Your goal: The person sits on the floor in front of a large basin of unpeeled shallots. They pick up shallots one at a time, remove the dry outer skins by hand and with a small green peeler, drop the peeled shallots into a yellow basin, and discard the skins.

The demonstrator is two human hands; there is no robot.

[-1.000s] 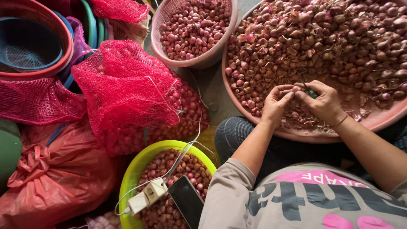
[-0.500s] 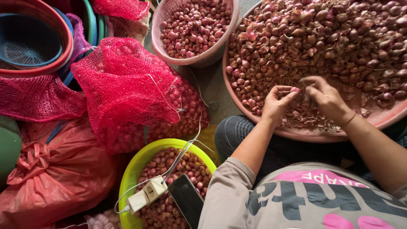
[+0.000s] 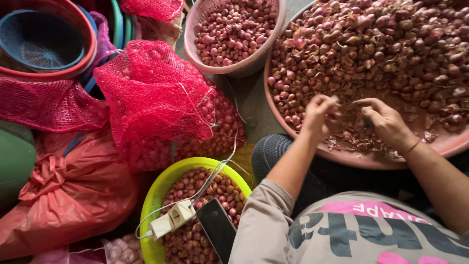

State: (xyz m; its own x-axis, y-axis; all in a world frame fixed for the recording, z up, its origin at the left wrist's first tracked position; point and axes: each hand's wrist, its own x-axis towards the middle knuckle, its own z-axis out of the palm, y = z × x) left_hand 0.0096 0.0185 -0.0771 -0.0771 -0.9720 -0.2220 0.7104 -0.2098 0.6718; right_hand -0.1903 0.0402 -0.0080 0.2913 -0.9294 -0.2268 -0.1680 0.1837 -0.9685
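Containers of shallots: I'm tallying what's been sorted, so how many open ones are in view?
3: the big pink tray under both hands, a pink basket at top centre, a yellow-green basin at bottom. The red mesh sack may hide more.

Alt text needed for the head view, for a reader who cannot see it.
A person's left hand and right hand work close together over shallots in a wide pink basin, loose skins beneath them. Around sit a pink basket of shallots, a red mesh sack, and a yellow-green bowl holding shallots, a phone and a white charger.
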